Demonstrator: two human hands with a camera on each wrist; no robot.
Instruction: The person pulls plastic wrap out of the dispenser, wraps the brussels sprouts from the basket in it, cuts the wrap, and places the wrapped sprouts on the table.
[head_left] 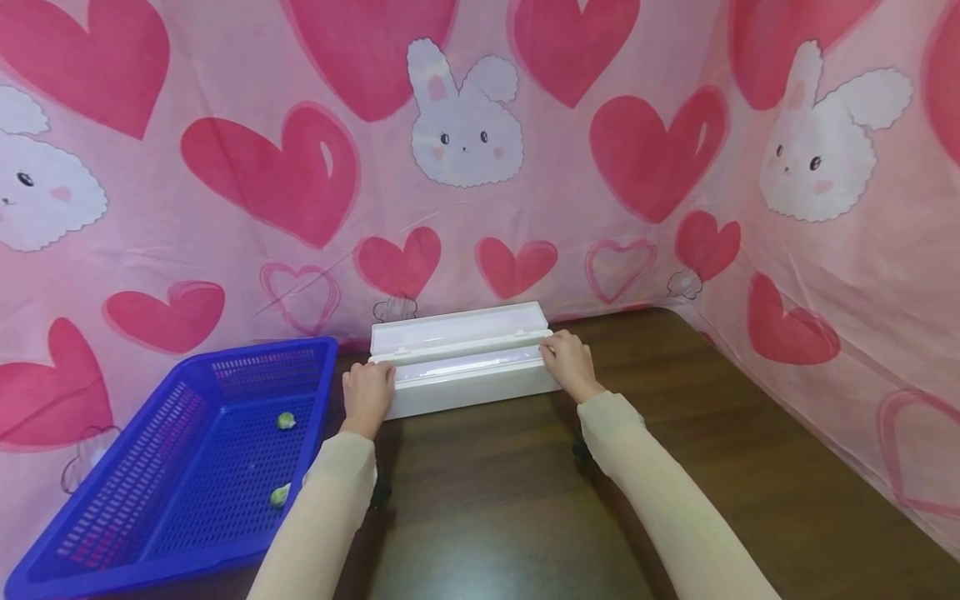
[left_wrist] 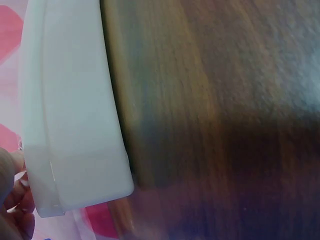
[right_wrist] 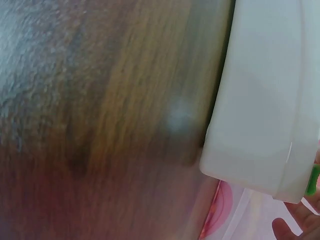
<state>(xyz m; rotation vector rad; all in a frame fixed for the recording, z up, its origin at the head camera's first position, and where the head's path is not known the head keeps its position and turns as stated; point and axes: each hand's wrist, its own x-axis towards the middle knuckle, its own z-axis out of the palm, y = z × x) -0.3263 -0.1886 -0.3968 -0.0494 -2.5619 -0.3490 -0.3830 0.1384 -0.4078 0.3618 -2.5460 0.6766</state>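
One table (head_left: 480, 508) nearest, one blue basket (head_left: 213, 483) at left with two small green veggies (head_left: 286, 421), then my left hand (head_left: 367, 394) and right hand (head_left: 570, 364), fingers clamped on both ends of one open white box (head_left: 476, 388), far-middle, three rabbits (head_left: 467, 142) behind.

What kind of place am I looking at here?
Possibly a tabletop corner screened off for simple handling work: a pink heart-and-rabbit backdrop surrounds a dark wood-look table, which holds a blue basket and an open white box.
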